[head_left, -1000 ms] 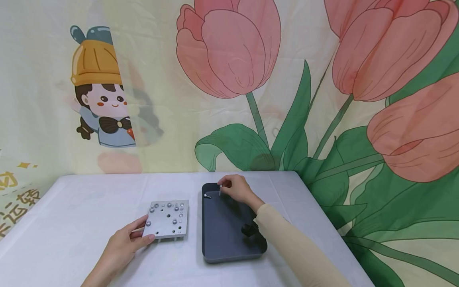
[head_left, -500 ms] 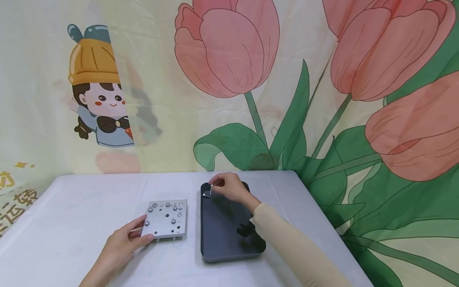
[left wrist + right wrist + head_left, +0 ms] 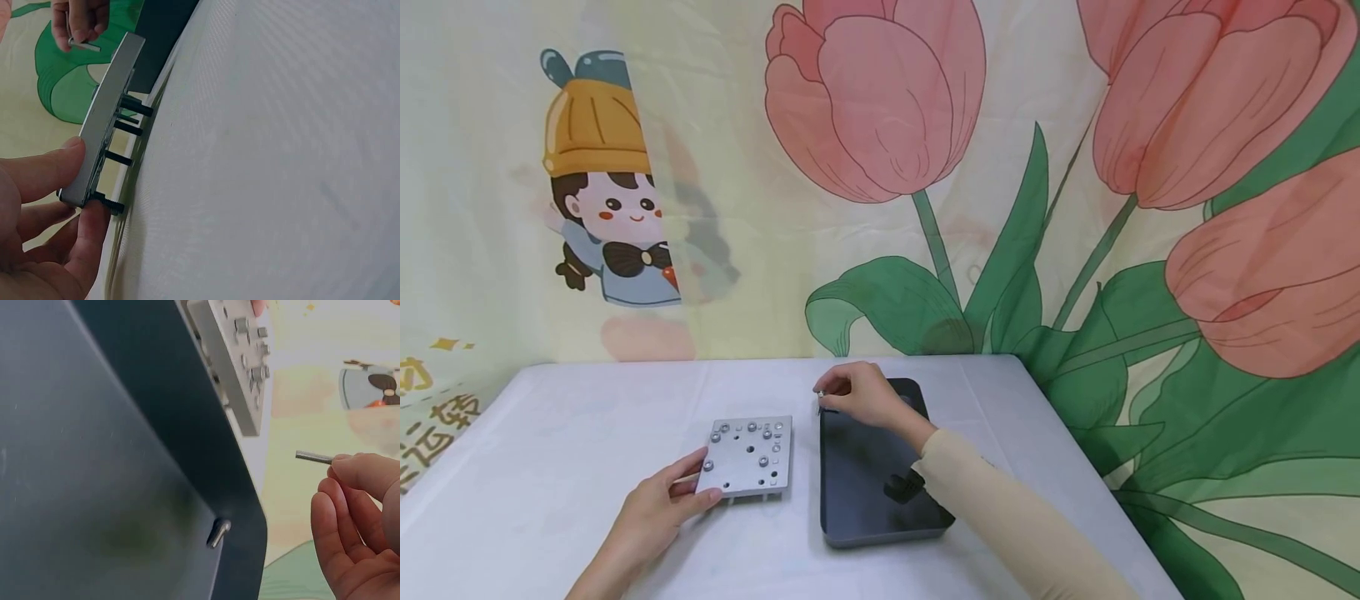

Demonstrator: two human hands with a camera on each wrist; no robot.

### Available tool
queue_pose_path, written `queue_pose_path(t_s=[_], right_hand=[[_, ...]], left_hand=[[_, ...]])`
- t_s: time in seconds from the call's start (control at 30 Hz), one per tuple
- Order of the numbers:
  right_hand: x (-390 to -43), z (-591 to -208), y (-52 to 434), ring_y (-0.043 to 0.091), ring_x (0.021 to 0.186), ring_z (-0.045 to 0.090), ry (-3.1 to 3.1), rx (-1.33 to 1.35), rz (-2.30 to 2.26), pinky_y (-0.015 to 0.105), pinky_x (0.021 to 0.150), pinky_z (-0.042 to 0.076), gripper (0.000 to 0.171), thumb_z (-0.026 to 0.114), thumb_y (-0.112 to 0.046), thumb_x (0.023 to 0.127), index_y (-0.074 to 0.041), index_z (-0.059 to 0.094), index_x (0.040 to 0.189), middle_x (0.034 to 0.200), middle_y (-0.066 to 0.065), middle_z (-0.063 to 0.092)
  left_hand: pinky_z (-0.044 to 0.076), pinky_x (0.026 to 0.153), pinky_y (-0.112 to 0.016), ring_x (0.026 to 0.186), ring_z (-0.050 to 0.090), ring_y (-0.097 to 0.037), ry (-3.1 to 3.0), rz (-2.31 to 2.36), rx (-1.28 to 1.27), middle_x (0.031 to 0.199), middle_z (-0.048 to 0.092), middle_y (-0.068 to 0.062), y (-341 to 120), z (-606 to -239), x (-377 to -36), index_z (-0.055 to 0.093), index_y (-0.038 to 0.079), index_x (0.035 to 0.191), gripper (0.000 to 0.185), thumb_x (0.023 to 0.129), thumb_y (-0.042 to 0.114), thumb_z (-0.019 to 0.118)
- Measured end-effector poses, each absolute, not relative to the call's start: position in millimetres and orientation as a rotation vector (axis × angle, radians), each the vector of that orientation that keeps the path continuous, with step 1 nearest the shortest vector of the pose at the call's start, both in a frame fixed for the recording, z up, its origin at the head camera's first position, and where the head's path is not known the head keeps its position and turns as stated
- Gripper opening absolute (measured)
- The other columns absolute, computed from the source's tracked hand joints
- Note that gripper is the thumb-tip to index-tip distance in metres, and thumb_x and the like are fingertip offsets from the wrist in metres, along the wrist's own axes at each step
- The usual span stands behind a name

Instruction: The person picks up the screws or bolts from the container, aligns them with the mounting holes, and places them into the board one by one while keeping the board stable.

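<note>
On the worktop (image 3: pixel 550 467), a square metal plate (image 3: pixel 747 457) lies just left of a dark tray (image 3: pixel 865 500), the two near each other but apart. The left hand (image 3: pixel 655 508) grips the plate's near left corner, thumb on top and fingers curled under the edge; the left wrist view shows that corner pinched and short black pins standing out from the plate's underside. Several screws (image 3: pixel 765 433) already sit in the plate's holes, while other holes look bare.

Over the tray's far left corner, the right hand (image 3: pixel 865 396) pinches a small silver screw (image 3: pixel 314 457) between thumb and forefinger, its shaft sticking out sideways, clear of the tray and not yet touching the plate. One more screw (image 3: pixel 217 532) lies loose in the tray's corner, and a small black part (image 3: pixel 901 486) rests near the sleeve.

By my reading, the step in hand is carrying a picked-up screw from tray to plate. The next move calls for turning the screw so its tip points down, choosing a bare hole, and lowering it squarely in while the left hand keeps the plate from sliding
</note>
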State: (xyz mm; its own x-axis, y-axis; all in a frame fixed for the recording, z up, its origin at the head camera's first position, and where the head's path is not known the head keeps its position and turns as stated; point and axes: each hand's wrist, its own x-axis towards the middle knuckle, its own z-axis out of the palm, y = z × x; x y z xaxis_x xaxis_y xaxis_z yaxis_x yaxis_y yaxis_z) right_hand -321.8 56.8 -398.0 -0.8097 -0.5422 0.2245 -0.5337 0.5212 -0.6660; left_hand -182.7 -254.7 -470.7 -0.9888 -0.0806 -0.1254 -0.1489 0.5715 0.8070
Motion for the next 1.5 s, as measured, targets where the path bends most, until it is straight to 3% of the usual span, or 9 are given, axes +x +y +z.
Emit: queue_pose_path(t_s=[0.5, 0.73, 1.5], right_hand=[[-296, -389, 32, 0.002, 0.078, 0.068, 2.585, -1.048, -1.195, 0.02, 0.072, 0.056, 0.014, 0.079, -0.004, 0.095, -0.013, 0.081, 0.106, 0.09, -0.01, 0.076], [-289, -394, 23, -0.001, 0.077, 0.067, 2.562, -1.128, -1.124, 0.017, 0.074, 0.056, 0.014, 0.078, -0.004, 0.095, -0.007, 0.081, 0.108, 0.089, -0.01, 0.076], [-273, -414, 6, -0.01, 0.075, 0.063, 2.554, -1.332, -0.95, 0.01, 0.073, 0.053, 0.012, 0.08, -0.002, 0.092, -0.011, 0.081, 0.1, 0.087, -0.009, 0.077]], left_hand=[[0.051, 0.081, -0.019, 0.128, 0.065, -0.034, 2.732, 1.397, -0.211, 0.147, 0.062, -0.025, -255, -470, -182, 0.042, 0.009, 0.163, 0.091, 0.09, 0.043, 0.085], [0.052, 0.08, -0.018, 0.127, 0.065, -0.031, 2.724, 1.414, -0.212, 0.151, 0.059, -0.024, -257, -470, -182, 0.042, 0.01, 0.164, 0.091, 0.09, 0.043, 0.086], [0.053, 0.078, -0.019, 0.123, 0.068, -0.03, 2.729, 1.405, -0.197, 0.151, 0.059, -0.025, -255, -469, -183, 0.043, 0.009, 0.163, 0.091, 0.09, 0.041, 0.086]])
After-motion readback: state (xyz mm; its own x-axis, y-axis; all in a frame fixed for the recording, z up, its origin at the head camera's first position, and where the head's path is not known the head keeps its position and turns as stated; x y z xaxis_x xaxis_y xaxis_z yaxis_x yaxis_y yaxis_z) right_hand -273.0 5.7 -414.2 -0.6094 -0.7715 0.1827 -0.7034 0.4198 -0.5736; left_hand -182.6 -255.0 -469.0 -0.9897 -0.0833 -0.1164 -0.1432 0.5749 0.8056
